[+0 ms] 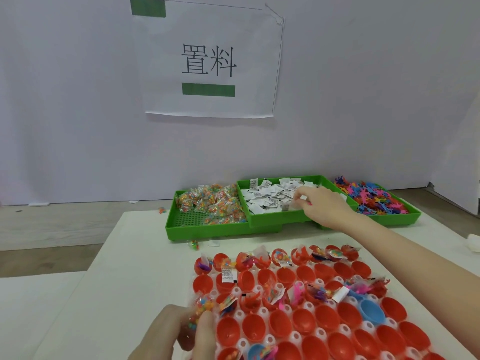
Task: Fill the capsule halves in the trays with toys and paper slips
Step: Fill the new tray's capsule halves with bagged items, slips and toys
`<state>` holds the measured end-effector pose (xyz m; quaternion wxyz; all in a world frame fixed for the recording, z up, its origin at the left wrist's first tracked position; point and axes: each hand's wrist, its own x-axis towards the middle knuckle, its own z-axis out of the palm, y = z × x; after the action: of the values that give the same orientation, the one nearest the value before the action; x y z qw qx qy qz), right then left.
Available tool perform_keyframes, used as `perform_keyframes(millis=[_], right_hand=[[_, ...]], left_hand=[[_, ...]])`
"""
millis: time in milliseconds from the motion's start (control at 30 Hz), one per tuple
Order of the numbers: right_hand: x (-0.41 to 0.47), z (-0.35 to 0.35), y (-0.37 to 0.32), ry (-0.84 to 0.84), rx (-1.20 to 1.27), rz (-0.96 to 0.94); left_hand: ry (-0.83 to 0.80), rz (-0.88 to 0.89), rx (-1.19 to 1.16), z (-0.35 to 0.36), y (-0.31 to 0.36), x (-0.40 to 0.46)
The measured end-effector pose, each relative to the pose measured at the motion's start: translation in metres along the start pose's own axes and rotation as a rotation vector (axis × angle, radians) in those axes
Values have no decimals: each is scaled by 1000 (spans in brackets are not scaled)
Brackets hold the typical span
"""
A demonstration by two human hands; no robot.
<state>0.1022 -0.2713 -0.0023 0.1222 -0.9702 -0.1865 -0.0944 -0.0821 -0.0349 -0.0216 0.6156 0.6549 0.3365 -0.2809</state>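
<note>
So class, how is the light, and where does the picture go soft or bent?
Head view: light even, shadows faint; left hand near the lens is blurred; the wall sign reads sharp; the wide lens bows the table edge.

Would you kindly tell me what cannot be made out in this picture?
- Head view: the capsule tray is cut off by the bottom edge, so its near rows are unseen.
- The print on the paper slips is too small to read.
- The right hand covers the slips under it.
- The left hand holds a blurred bead packet, half hidden by fingers.
</note>
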Motion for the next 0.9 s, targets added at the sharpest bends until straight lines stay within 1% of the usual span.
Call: perform_keyframes(millis=[33, 67, 100, 133, 167, 200, 267, 333, 367, 400, 433, 467, 500, 567, 600, 633, 667, 700, 733, 767, 800, 833, 900], right_hand=[[-2, -1, 1, 0, -39, -29], [-4, -3, 2, -3, -71, -57], [-6, -4, 2, -9, -101, -87], [-9, -5, 2, -12, -142, -113], [-11, -7, 2, -6, -199, -135], [-13, -8, 2, 8, -266, -146], [-15, -9, 3, 64, -374, -123], [-12, -8, 2, 162, -348, -54], [-10, -7, 1, 208, -268, -16], [-9, -6, 0, 245, -154, 26], [-6, -7, -3, 262, -11, 86], [-4, -9, -6, 264, 160, 158], [-3, -11, -9, 257, 352, 226], [-3, -17, -16, 227, 735, 323], [-7, -23, -21, 199, 885, 354], [-12, -29, -25, 169, 993, 367], [-20, -35, -30, 130, 1079, 363], [-30, -40, -36, 83, 1145, 345], [-42, -46, -44, 31, 1190, 319], [-55, -51, -51, -23, 1214, 279], [-69, -56, -58, -72, 1227, 234], [-83, -61, -64, -112, 1236, 184], [-111, -67, -77, -176, 1251, 87]], left_hand=[[-37, 31, 184, 9, -1, -1], [48, 116, 352, 8, 1, 6], [61, 109, 404, 8, 5, 3], [85, 91, 412, 10, 7, 3], [153, 80, 397, 9, 6, 4], [152, 106, 327, 4, 1, 4], [109, 167, 287, 5, -8, 0], [65, 198, 251, 5, -10, -7], [27, 209, 214, 4, -11, -10], [10, 155, 107, 3, -13, -16], [29, 124, 56, 3, -21, -20], [52, 139, 64, 2, -27, -22], [38, 167, 44, -1, -30, -24], [170, 394, 37, -2, -24, -24], [261, 492, 44, 1, -28, -24], [354, 616, 105, 9, -28, -27], [487, 800, 80, 18, -31, -22], [631, 1023, 38, 26, -36, -22], [686, 1217, 63, 31, -45, -26], [654, 1318, 31, 36, -50, -31], [592, 1371, -25, 39, -53, -32], [526, 1358, -72, 41, -53, -34], [380, 1246, -189, 44, -46, -42]])
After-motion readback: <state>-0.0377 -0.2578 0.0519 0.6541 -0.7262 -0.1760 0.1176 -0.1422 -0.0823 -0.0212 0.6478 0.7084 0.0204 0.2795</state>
